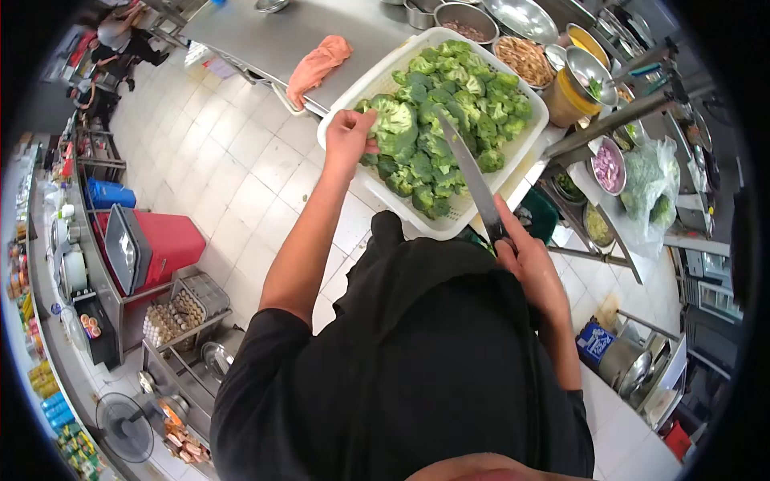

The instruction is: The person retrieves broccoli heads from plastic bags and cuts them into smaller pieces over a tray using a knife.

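A white plastic basket (531,132) full of cut broccoli florets (481,104) sits at the table's corner in front of me. My left hand (350,141), at the basket's left side, grips a large broccoli piece (394,117) with its pale cut side showing, held over the florets. In my right hand (525,258) is a long kitchen knife (473,176), fingers wrapped round its handle near the basket's near right corner. The blade slants up and left over the florets, its tip a little to the right of the large piece.
An orange cloth (320,67) lies on the steel table (241,32). Bowls of ingredients, including chopped purple onion (607,167), crowd the right. A plastic bag of broccoli (648,184) rests there too. At left stand a red cooler (167,243) and egg trays (175,317). People (120,36) are far left.
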Demonstrator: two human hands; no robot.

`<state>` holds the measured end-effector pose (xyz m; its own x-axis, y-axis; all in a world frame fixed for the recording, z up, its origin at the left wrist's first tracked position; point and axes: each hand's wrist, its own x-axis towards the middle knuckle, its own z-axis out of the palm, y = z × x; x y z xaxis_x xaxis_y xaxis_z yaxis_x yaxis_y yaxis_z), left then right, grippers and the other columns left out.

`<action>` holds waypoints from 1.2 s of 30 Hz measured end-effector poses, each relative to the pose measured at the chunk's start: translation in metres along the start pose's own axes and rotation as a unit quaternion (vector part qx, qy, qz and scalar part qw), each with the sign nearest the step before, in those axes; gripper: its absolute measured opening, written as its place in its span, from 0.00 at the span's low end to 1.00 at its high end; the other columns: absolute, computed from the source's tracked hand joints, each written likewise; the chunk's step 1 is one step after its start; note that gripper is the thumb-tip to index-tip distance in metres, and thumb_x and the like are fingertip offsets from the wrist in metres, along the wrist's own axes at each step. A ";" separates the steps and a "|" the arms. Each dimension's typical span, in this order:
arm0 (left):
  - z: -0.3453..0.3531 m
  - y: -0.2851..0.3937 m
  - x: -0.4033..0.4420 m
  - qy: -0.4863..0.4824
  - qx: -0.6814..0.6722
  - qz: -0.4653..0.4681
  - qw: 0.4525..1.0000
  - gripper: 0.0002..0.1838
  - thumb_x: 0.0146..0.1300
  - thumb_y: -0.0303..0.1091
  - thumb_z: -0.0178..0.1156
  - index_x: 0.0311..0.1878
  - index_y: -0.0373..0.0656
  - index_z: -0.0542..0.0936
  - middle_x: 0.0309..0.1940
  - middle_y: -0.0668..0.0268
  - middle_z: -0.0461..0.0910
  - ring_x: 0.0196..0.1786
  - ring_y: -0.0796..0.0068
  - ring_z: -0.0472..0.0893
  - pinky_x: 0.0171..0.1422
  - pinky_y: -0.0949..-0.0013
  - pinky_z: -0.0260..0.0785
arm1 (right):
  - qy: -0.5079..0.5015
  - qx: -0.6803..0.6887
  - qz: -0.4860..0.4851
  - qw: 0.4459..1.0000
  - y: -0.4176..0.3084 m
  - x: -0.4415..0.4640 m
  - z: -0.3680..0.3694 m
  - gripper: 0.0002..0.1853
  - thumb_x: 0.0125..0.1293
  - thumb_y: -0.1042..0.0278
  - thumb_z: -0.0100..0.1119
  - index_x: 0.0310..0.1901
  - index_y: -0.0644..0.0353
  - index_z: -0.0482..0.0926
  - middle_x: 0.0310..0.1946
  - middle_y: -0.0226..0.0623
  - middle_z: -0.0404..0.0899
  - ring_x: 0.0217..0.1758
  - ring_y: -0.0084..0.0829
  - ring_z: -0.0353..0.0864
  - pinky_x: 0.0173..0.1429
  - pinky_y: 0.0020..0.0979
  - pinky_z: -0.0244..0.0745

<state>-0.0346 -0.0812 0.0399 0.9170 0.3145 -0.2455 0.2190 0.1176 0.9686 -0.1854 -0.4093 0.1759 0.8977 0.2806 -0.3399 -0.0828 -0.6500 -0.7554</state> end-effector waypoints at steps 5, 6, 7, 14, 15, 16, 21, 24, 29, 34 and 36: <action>0.008 -0.001 0.003 -0.015 -0.093 -0.123 0.988 0.16 0.71 0.41 0.66 0.45 0.40 0.73 0.30 0.63 0.75 0.20 0.70 0.80 0.19 0.66 0.78 | -0.016 -0.021 -0.015 1.000 0.001 0.000 -0.001 0.40 0.71 0.76 0.57 0.82 0.42 0.58 0.34 0.64 0.78 0.37 0.62 0.81 0.47 0.40 0.77; 0.014 -0.004 0.001 -0.011 -0.072 -0.125 0.990 0.15 0.73 0.40 0.63 0.48 0.39 0.73 0.30 0.62 0.76 0.19 0.69 0.79 0.18 0.66 0.77 | -0.018 -0.017 -0.029 0.999 0.003 0.001 -0.001 0.40 0.71 0.76 0.57 0.83 0.41 0.58 0.33 0.64 0.77 0.35 0.62 0.79 0.44 0.39 0.76; 0.017 -0.006 0.001 -0.004 -0.056 -0.097 0.994 0.14 0.73 0.40 0.63 0.48 0.39 0.73 0.30 0.63 0.75 0.19 0.69 0.80 0.18 0.66 0.77 | -0.023 -0.020 -0.026 0.999 0.003 0.003 -0.002 0.40 0.71 0.76 0.56 0.83 0.42 0.58 0.32 0.64 0.77 0.34 0.61 0.79 0.44 0.39 0.76; 0.009 -0.017 -0.018 0.056 0.294 0.245 0.922 0.20 0.68 0.44 0.71 0.56 0.41 0.81 0.43 0.55 0.74 0.35 0.65 0.80 0.43 0.62 0.78 | -0.016 0.007 0.021 1.000 0.014 0.006 0.002 0.38 0.71 0.75 0.52 0.82 0.44 0.59 0.30 0.64 0.78 0.31 0.56 0.80 0.44 0.41 0.77; 0.006 -0.015 -0.020 0.033 0.301 0.250 0.920 0.23 0.67 0.44 0.72 0.59 0.42 0.82 0.45 0.54 0.74 0.36 0.64 0.80 0.45 0.62 0.77 | -0.011 0.011 0.022 1.000 0.017 0.006 0.003 0.38 0.71 0.74 0.52 0.82 0.45 0.59 0.30 0.64 0.78 0.31 0.56 0.81 0.45 0.42 0.77; 0.004 -0.013 -0.021 0.010 0.308 0.255 0.917 0.25 0.66 0.45 0.73 0.61 0.43 0.82 0.46 0.53 0.74 0.37 0.63 0.79 0.48 0.62 0.76 | -0.011 0.013 0.021 1.000 0.020 0.007 0.003 0.38 0.71 0.74 0.52 0.82 0.45 0.59 0.31 0.64 0.79 0.32 0.56 0.81 0.45 0.42 0.77; -0.004 0.002 -0.020 -0.035 0.343 0.261 0.902 0.27 0.64 0.45 0.74 0.63 0.43 0.83 0.46 0.53 0.75 0.38 0.61 0.81 0.47 0.59 0.77 | -0.010 0.006 -0.002 1.000 0.033 0.007 0.004 0.38 0.71 0.73 0.52 0.83 0.43 0.58 0.32 0.66 0.80 0.36 0.61 0.82 0.49 0.46 0.77; -0.001 0.008 -0.027 -0.011 0.391 0.295 0.872 0.24 0.64 0.44 0.73 0.60 0.43 0.85 0.53 0.48 0.77 0.41 0.56 0.82 0.50 0.55 0.79 | -0.022 0.013 0.030 0.999 0.030 0.005 0.001 0.38 0.71 0.73 0.53 0.83 0.43 0.58 0.33 0.67 0.80 0.38 0.64 0.82 0.50 0.48 0.76; 0.005 -0.001 -0.038 0.006 0.408 0.344 0.845 0.20 0.66 0.41 0.72 0.59 0.47 0.86 0.63 0.46 0.76 0.49 0.52 0.83 0.56 0.55 0.79 | -0.029 0.020 0.022 0.999 0.041 0.006 0.002 0.38 0.71 0.72 0.53 0.83 0.44 0.57 0.36 0.68 0.80 0.42 0.67 0.81 0.53 0.49 0.76; -0.004 -0.005 -0.036 -0.057 0.443 0.419 0.791 0.19 0.66 0.36 0.71 0.60 0.47 0.86 0.60 0.52 0.79 0.46 0.58 0.84 0.53 0.59 0.80 | -0.025 0.033 0.011 0.999 0.052 0.009 0.003 0.38 0.72 0.72 0.53 0.83 0.43 0.58 0.35 0.67 0.80 0.41 0.67 0.80 0.51 0.50 0.76; -0.008 -0.002 -0.034 -0.082 0.422 0.358 0.829 0.19 0.65 0.37 0.72 0.59 0.47 0.86 0.55 0.52 0.80 0.46 0.55 0.84 0.54 0.57 0.79 | -0.025 0.033 0.035 0.999 0.047 0.009 0.002 0.38 0.71 0.72 0.53 0.83 0.43 0.57 0.34 0.67 0.80 0.40 0.66 0.81 0.50 0.51 0.75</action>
<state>-0.0694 -0.0844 0.0459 0.9305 -0.1223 0.3451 -0.3094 -0.7667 0.5625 -0.1819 -0.4363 0.1362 0.8661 0.2716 -0.4196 -0.1752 -0.6212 -0.7638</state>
